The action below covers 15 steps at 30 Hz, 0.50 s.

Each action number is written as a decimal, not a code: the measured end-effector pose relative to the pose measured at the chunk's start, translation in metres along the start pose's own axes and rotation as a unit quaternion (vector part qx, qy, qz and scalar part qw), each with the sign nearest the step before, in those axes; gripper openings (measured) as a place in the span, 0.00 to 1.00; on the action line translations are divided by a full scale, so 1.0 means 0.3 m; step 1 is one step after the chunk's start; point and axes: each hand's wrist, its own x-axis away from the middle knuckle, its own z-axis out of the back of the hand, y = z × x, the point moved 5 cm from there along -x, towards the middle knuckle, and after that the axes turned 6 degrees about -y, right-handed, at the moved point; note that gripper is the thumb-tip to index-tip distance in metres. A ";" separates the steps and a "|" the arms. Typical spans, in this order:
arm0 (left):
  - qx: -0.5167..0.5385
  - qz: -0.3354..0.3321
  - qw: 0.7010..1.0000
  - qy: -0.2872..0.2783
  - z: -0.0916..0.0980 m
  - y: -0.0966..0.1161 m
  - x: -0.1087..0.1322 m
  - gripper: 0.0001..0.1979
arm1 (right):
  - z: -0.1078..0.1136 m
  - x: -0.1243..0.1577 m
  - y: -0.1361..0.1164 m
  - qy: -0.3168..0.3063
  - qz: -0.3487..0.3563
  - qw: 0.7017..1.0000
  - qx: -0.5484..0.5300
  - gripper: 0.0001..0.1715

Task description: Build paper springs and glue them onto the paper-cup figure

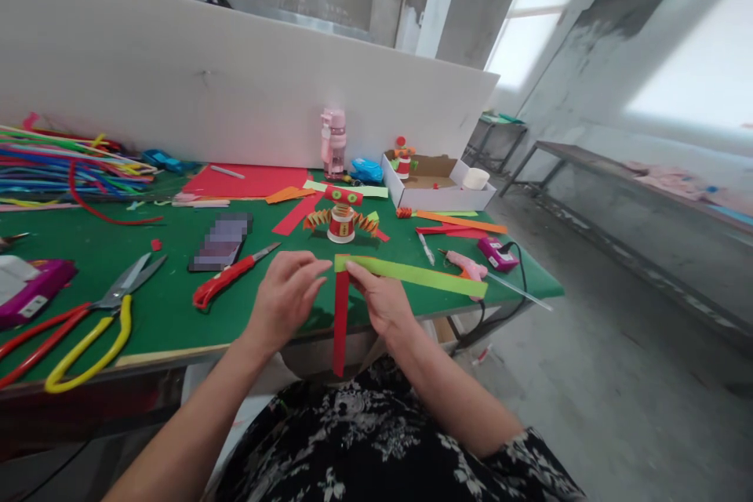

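My right hand (383, 300) pinches the joined corner of a light green paper strip (423, 276) and a red paper strip (340, 321). The green strip runs off to the right; the red one hangs down over the table's front edge. My left hand (286, 296) hovers just left of that corner, fingers slightly spread, its fingertips near the strips and holding nothing I can see. Beyond the hands stands a small red paper robot figure (341, 220) with accordion-folded orange arms.
On the green table (170, 298) lie yellow-handled scissors (94, 329), a red utility knife (229, 276), a phone (222, 241), pipe cleaners (64, 165), red paper (247, 180), a pink glue gun (467, 265), a pink bottle (333, 143) and a white box (435, 180). A white board backs the table.
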 end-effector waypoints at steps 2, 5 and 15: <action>-0.084 -0.088 0.992 -0.009 -0.017 0.014 0.018 0.11 | -0.005 0.001 0.007 0.001 -0.018 1.000 -0.011 0.14; -0.130 -0.143 0.981 -0.007 -0.028 0.026 0.024 0.12 | -0.012 0.006 0.006 -0.005 -0.009 1.000 -0.001 0.13; 0.137 0.058 0.989 -0.024 -0.019 0.037 -0.025 0.05 | -0.008 0.032 -0.027 -0.042 0.080 0.985 0.150 0.04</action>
